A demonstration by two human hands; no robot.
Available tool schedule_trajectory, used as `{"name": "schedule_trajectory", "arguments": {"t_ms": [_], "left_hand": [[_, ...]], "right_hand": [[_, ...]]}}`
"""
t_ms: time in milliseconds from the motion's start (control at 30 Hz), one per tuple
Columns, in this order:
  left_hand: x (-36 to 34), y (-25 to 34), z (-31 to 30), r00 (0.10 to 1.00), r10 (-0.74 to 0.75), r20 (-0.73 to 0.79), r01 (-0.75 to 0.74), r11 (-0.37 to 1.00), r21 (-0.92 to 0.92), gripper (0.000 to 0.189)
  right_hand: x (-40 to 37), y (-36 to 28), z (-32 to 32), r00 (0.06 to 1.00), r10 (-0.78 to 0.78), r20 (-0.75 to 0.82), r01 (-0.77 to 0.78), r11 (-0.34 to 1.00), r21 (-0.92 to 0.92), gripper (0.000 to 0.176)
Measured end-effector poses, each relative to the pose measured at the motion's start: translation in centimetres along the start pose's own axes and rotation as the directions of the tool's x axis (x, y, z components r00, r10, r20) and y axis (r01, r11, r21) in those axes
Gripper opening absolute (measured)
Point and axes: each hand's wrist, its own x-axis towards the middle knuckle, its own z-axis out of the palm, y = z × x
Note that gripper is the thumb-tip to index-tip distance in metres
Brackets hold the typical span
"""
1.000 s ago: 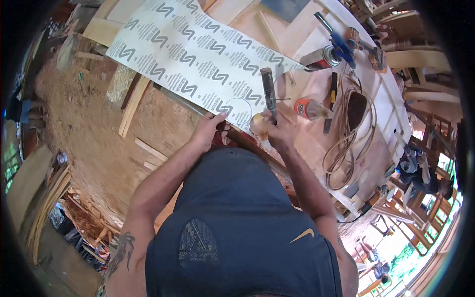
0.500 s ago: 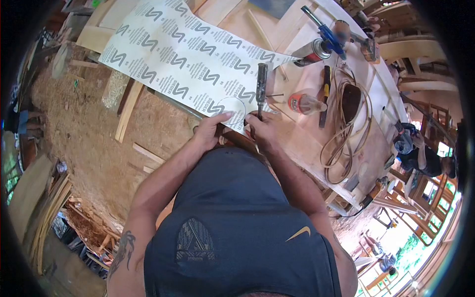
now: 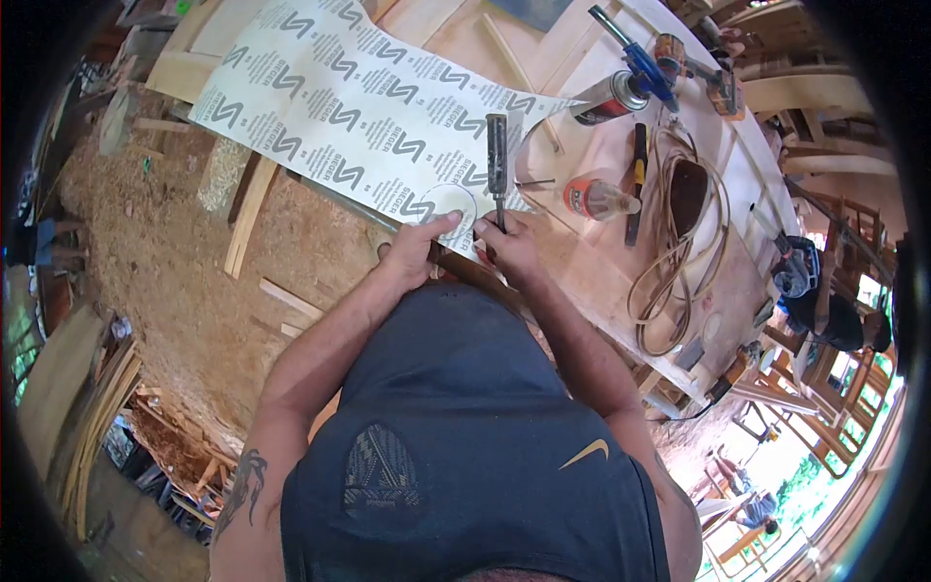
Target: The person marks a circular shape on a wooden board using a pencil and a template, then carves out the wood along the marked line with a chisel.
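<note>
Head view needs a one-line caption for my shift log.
Left hand at the printed sheet's edge, right hand gripping a dark-handled tool, orange-labelled bottle lying nearby.

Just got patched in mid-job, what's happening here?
Someone is at a bench with a printed sheet on it. Their left hand holds the sheet's near corner, thumb by a drawn circle. Their right hand holds a dark-handled tool, handle up; its tip is hidden. A bottle, a torch and a drill are also on the bench.
</note>
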Motion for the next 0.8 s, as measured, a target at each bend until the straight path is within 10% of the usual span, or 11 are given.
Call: {"name": "schedule_trajectory", "arguments": {"t_ms": [800], "left_hand": [[0.1,0.2,0.4,1.0,-0.001,0.018,0.001,0.999,0.032,0.035]], "right_hand": [[-1.0,-0.4,-0.3,0.988,0.037,0.149,-0.061,0.984,0.165,0.019]]}}
